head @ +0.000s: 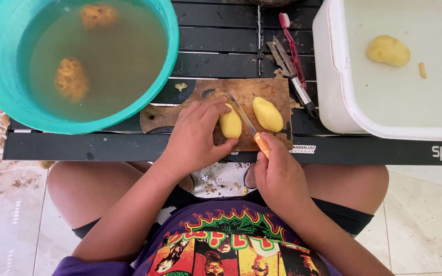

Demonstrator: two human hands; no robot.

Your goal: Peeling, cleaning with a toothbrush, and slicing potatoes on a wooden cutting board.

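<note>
A peeled potato lies cut in two on a small wooden cutting board (272, 89). My left hand (195, 135) presses on the left half (230, 125). The right half (267, 114) lies free beside the blade. My right hand (277, 171) grips the orange handle of a knife (246, 121), whose blade runs between the two halves.
A teal basin (6, 97) of murky water with two unpeeled potatoes sits at the back left. A white tub (333, 97) of water with one peeled potato stands on the right. A peeler (282, 59) and a red toothbrush (293, 48) lie on the black slatted table (78, 148).
</note>
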